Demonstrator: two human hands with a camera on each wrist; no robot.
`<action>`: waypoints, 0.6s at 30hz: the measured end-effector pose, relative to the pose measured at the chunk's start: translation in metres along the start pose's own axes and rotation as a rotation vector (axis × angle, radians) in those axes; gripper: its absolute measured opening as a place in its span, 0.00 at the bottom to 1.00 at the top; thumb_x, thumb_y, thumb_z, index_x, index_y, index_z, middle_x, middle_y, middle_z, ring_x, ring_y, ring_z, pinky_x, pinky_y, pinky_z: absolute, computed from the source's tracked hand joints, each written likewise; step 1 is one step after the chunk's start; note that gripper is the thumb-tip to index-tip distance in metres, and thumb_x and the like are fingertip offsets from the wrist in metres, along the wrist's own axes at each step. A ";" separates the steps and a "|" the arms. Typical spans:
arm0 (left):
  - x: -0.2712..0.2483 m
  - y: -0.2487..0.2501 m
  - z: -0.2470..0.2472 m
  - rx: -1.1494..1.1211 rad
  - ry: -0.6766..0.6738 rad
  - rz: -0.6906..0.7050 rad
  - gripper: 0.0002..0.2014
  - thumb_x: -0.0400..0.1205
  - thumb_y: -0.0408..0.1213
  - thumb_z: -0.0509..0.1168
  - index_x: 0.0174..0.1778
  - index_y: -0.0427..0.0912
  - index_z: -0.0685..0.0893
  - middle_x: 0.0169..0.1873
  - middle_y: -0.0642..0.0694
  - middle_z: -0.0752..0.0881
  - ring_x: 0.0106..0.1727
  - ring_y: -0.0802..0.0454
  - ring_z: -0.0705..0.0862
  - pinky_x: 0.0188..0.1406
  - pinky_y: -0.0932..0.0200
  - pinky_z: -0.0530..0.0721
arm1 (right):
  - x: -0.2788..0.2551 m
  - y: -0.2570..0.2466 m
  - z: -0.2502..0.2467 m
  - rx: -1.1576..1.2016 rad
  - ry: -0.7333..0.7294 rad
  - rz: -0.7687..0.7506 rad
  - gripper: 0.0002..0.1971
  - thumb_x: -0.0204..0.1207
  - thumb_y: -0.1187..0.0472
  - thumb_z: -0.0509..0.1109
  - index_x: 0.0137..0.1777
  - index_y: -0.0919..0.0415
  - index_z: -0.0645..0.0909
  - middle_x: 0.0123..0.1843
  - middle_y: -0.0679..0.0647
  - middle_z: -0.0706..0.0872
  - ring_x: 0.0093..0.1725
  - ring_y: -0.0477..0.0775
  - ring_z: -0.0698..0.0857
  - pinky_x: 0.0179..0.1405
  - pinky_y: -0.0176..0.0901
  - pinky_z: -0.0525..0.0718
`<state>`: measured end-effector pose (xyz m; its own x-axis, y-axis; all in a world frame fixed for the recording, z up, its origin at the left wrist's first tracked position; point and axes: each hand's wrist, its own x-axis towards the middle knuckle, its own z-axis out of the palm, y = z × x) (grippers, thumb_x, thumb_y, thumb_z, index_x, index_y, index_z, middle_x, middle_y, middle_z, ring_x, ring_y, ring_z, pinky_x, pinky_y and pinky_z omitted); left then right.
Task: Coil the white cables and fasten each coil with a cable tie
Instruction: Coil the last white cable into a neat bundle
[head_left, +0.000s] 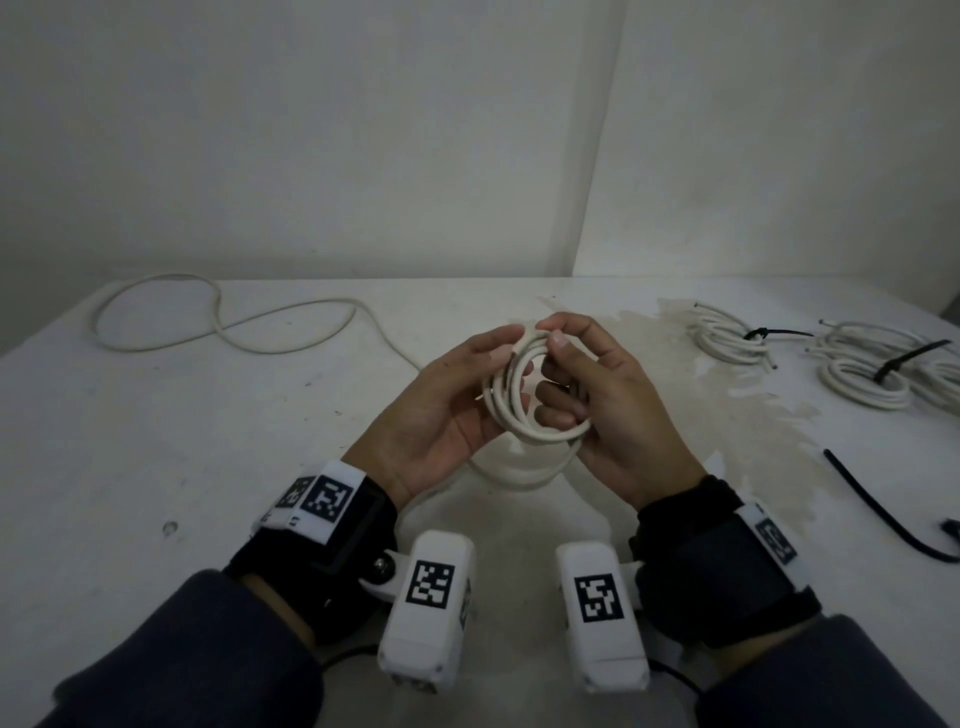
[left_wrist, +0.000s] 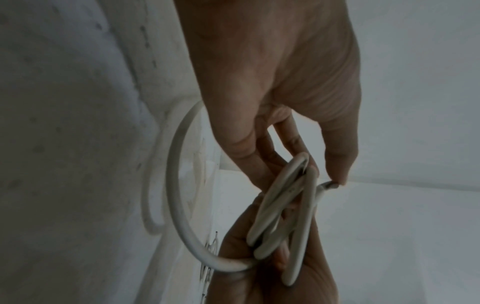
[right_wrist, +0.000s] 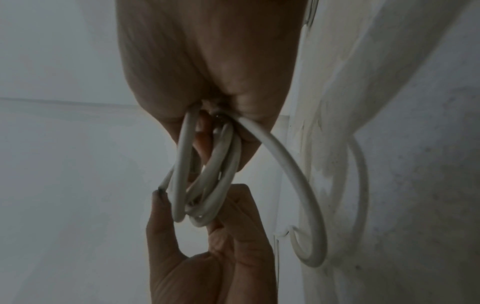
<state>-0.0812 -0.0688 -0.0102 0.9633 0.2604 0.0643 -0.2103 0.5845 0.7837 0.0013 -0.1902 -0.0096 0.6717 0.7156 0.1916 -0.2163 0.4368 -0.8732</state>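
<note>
A white cable coil of several loops hangs upright between both hands above the table's middle. My left hand pinches the coil's top left between thumb and fingers. My right hand has its fingers hooked through the loops and its thumb on top. The cable's loose tail drops below the hands and snakes away over the table to the far left. A black cable tie lies loose at the right.
Two finished white coils, each bound with a black tie, lie at the far right of the white table. A stained patch marks the table's middle right. A white wall stands behind.
</note>
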 end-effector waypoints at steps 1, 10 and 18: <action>0.000 0.000 0.000 0.019 0.004 0.010 0.12 0.71 0.32 0.63 0.48 0.41 0.84 0.32 0.47 0.88 0.27 0.55 0.86 0.27 0.63 0.85 | 0.000 0.000 0.000 0.005 -0.005 0.007 0.06 0.74 0.60 0.67 0.48 0.59 0.80 0.27 0.53 0.65 0.19 0.43 0.62 0.17 0.32 0.69; 0.000 0.002 -0.003 0.181 -0.008 0.063 0.13 0.80 0.19 0.58 0.48 0.40 0.82 0.34 0.41 0.88 0.32 0.51 0.87 0.35 0.57 0.89 | -0.001 0.000 -0.001 0.069 -0.006 0.045 0.07 0.73 0.61 0.65 0.49 0.60 0.79 0.31 0.57 0.63 0.18 0.43 0.64 0.15 0.32 0.68; 0.001 0.002 -0.003 0.466 0.066 0.087 0.11 0.81 0.23 0.62 0.53 0.40 0.83 0.42 0.41 0.89 0.42 0.47 0.87 0.42 0.52 0.89 | -0.001 0.004 0.000 -0.264 0.072 -0.061 0.06 0.86 0.66 0.58 0.52 0.59 0.76 0.22 0.45 0.74 0.19 0.42 0.66 0.19 0.34 0.69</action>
<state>-0.0809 -0.0650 -0.0106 0.9296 0.3503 0.1146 -0.1784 0.1558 0.9715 -0.0002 -0.1888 -0.0131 0.7284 0.6477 0.2233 0.0116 0.3142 -0.9493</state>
